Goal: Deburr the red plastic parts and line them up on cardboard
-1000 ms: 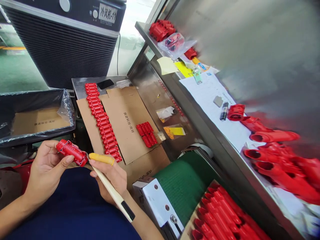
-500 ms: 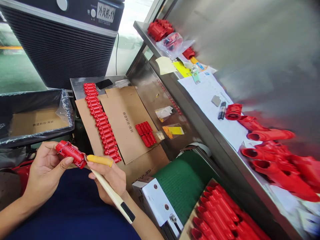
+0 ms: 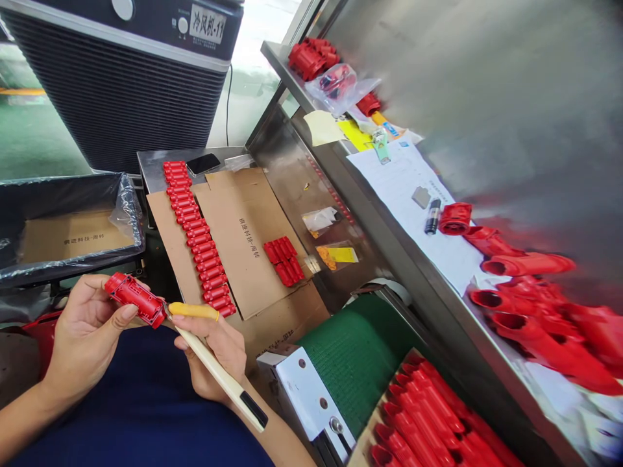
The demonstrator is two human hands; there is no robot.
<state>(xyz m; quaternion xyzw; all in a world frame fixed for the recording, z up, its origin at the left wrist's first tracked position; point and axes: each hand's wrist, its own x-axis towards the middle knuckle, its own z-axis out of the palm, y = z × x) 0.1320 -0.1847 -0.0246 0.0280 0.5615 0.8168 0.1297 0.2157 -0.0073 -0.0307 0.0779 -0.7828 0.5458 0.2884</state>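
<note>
Your left hand (image 3: 82, 337) has its fingers curled around a red moulded plastic housing (image 3: 135, 299), held up over your lap. Your right hand (image 3: 214, 353) grips a cream-handled trimming knife (image 3: 214, 370) in narrow fingers, a yellow finger cot (image 3: 193, 311) on the index, its tip just beside the housing's end. The near edge of the cardboard sheet (image 3: 287, 324) lies just past that hand, under a long row of red housings (image 3: 197, 243). Right of it, the green conveyor belt (image 3: 360, 363) edges a tray of red tubes (image 3: 418, 415)

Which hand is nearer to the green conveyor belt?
Right: the right hand is to the left of the green conveyor belt. The left hand is farther, past the right hand.
</note>
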